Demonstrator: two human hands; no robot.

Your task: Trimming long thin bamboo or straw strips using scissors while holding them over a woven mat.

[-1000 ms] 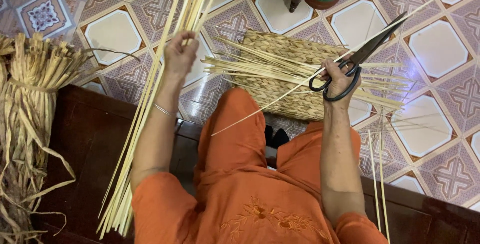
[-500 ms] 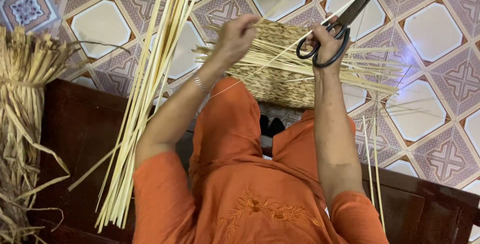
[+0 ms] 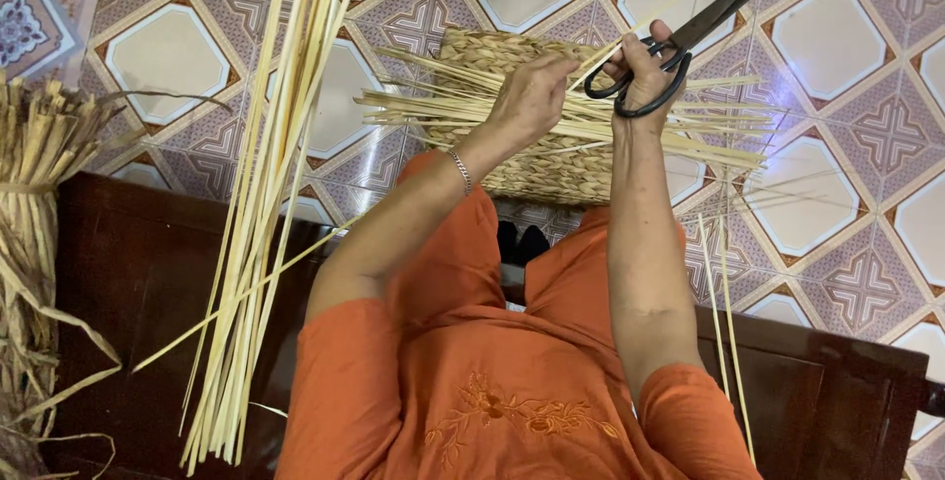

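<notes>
Black scissors (image 3: pixel 686 35), long blades slightly parted, sit in the right hand (image 3: pixel 645 76) with fingers closed through the loop handles; blade tips run near the top frame edge. Left hand (image 3: pixel 529 98) has its fingers curled together on one thin pale strip, which crosses to the scissors, though the exact pinch is hard to make out. Both hover over a flat woven mat (image 3: pixel 536 160) strewn with strips; a long strip bundle (image 3: pixel 261 204) and dried fibre sheaf (image 3: pixel 34 214) are cut off at the frame edges.
</notes>
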